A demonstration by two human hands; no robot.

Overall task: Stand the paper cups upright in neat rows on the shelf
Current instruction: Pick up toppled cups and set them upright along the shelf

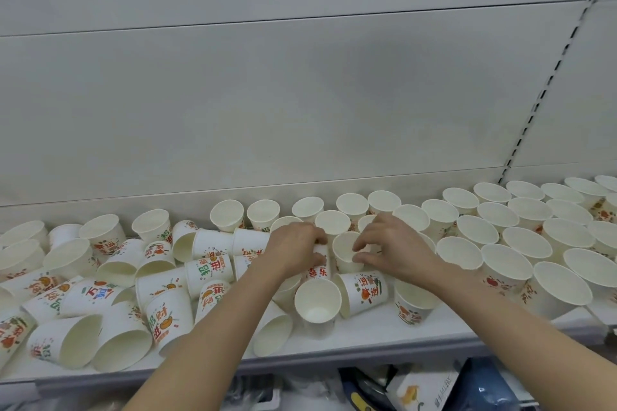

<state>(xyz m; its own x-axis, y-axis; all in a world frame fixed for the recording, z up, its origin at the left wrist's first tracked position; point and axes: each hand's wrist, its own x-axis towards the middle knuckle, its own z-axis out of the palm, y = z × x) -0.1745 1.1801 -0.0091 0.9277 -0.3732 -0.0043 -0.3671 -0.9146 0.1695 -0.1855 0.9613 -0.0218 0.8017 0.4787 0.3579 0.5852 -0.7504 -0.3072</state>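
White paper cups with red, green and orange print cover the white shelf (367, 337). On the right they stand upright in rows (521, 243). On the left they lie tipped over in a heap (110, 284). My left hand (293, 248) grips an overturned cup (319, 269) at mid-shelf, fingers curled round its base. My right hand (390, 243) pinches the rim of an upright cup (345, 252) just beside it. In front stand an open upright cup (317, 305) and a tipped printed cup (362, 292).
A row of upright cups (307, 208) lines the grey back panel (300, 93). A slotted upright rail (551, 77) runs up at the right. Below the shelf's front edge lie packaged goods (424, 387) on a lower level.
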